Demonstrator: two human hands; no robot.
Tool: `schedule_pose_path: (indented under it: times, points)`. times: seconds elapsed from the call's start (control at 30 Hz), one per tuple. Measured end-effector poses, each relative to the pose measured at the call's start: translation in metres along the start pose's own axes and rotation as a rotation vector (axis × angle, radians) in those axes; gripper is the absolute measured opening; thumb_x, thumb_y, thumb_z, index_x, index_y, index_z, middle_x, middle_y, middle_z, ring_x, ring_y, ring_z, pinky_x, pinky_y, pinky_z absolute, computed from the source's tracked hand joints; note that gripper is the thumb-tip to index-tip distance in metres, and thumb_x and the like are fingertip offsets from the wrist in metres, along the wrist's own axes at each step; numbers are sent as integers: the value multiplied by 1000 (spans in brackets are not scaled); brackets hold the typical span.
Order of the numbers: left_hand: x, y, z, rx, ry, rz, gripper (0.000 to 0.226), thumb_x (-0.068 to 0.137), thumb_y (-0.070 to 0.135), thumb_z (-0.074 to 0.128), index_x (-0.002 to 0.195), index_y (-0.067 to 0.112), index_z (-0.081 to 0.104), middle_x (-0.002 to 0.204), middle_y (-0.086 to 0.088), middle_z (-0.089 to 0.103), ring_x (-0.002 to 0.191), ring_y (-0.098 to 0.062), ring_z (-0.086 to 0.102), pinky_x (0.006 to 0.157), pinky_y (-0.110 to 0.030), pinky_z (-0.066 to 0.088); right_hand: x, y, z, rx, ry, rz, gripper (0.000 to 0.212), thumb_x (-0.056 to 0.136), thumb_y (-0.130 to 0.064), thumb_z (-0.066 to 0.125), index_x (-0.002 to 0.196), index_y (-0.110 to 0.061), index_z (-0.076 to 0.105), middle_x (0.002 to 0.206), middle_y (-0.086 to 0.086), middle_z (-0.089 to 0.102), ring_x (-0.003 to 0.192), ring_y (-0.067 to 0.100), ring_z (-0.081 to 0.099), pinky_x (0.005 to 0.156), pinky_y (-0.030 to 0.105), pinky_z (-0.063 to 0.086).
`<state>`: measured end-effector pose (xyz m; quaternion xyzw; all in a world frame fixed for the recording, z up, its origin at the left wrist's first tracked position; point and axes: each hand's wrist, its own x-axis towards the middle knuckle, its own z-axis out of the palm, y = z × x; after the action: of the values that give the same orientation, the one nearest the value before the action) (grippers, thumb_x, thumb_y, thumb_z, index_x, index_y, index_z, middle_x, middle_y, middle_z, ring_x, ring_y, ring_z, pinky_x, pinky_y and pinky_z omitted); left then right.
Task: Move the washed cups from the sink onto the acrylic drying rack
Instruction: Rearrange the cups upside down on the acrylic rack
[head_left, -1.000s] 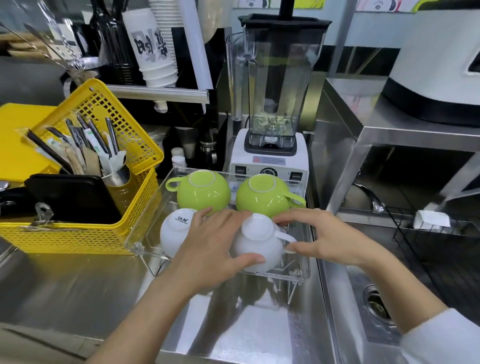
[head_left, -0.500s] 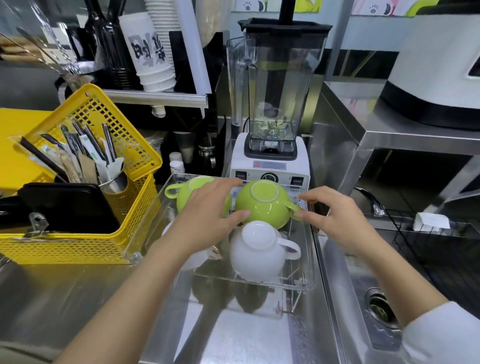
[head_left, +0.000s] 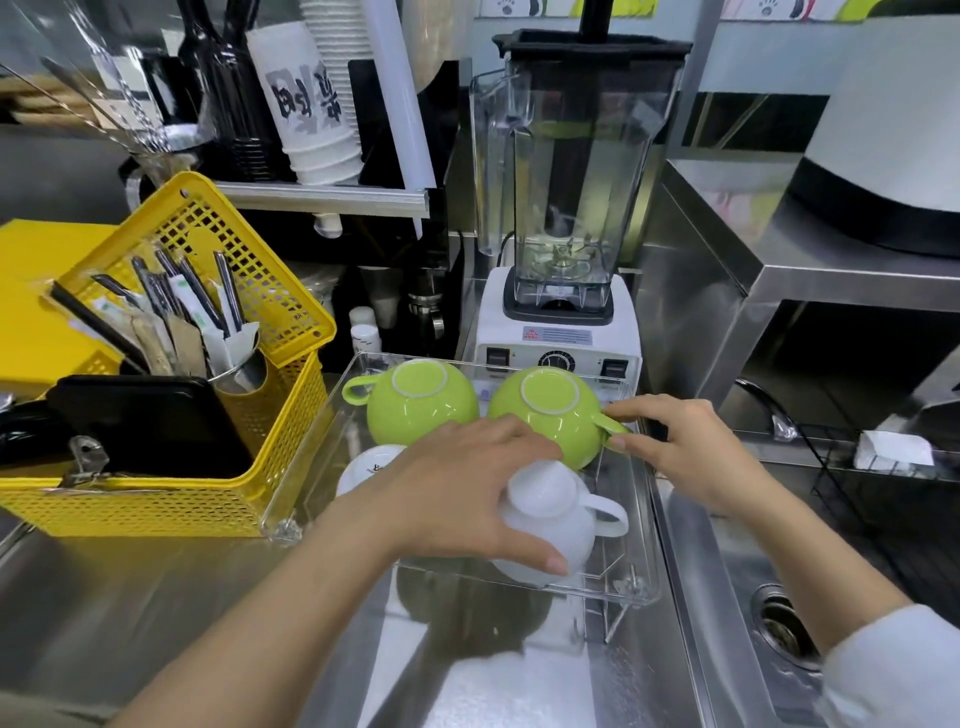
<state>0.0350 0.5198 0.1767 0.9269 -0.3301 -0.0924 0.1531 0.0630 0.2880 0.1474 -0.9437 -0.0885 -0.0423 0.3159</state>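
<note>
I'm standing in a café's work kitchen. Stainless steel counter (head_left: 156, 597) all round me, a commercial blender (head_left: 561, 260), stacked printed paper cups (head_left: 311, 114) (takeaway kind), and a yellow basket (head_left: 171, 499) holding utensils.

left white cup (head_left: 366, 467): mostly hidden by left hand (head_left: 457, 499) | its print: unreadable

Both hands (head_left: 457, 493) (head_left: 685, 452) forward, seemingly gripping.

Head camera looks forward and down, close over the acrylic drying rack (head_left: 641, 519).
</note>
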Motion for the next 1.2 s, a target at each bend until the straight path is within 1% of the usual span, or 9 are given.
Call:
schedule_pose_path:
  times: [0.23,0.37,0.43,0.63,0.77,0.9,1.03,1.1,1.2]
  points:
    - [-3,-6,7,33,0,-35,76,65,61,67,130,44,30,130,14,47,118,-12,43,99,-32,29,1,6,4,32,13,34,26,81,-22,67,106,-27,67,97,-14,60,110,32,49,101,45,38]
    - [-5,-6,6,17,2,-43,77,65,59,68,131,42,32,130,13,47,117,-12,44,98,-32,29,0,8,8,41,39,47,26,83,-19,65,107,-27,67,91,-8,61,101,36,48,90,40,39]
    - [-5,-7,4,17,-3,-52,76,65,57,69,130,42,34,128,13,48,117,-11,44,98,-32,30,0,8,11,31,70,40,26,84,-16,63,108,-24,67,90,-4,60,100,36,47,92,42,39]
    - [-6,-13,-4,27,-17,-89,72,61,57,72,123,46,37,127,19,47,114,-9,45,92,-30,31,1,6,14,-29,111,-11,24,85,-13,60,108,-18,67,90,4,62,86,21,44,98,41,33]
    - [-8,-21,-2,19,-26,-99,73,57,62,68,120,50,34,127,21,46,114,-11,47,94,-34,34,1,3,15,-39,142,-1,22,85,-13,60,105,-19,69,94,9,68,90,26,51,98,41,32]
    - [-8,-24,-3,-88,-68,-123,76,52,71,59,121,52,34,125,24,44,117,-10,45,101,-37,35,2,4,14,-70,137,7,21,85,-16,60,103,-25,68,98,5,69,102,24,53,88,30,22]
    - [0,-19,-13,-330,179,-151,69,68,70,58,126,34,47,121,19,49,116,-3,47,100,-30,38,3,-3,7,-82,109,21,20,86,-15,60,103,-22,69,76,-23,53,98,16,48,82,28,18]
    - [9,-19,-18,-371,293,-156,55,79,56,57,126,29,48,128,14,51,117,-2,45,97,-26,36,5,-5,5,-95,102,23,22,85,-16,61,105,-20,68,73,-24,47,100,17,46,81,29,18]
    - [24,-24,-15,-279,233,-187,60,83,51,54,136,29,39,144,10,39,129,-8,36,104,-28,29,9,-5,3,-110,89,46,23,85,-17,61,107,-20,68,77,-17,47,97,18,45,92,35,22]
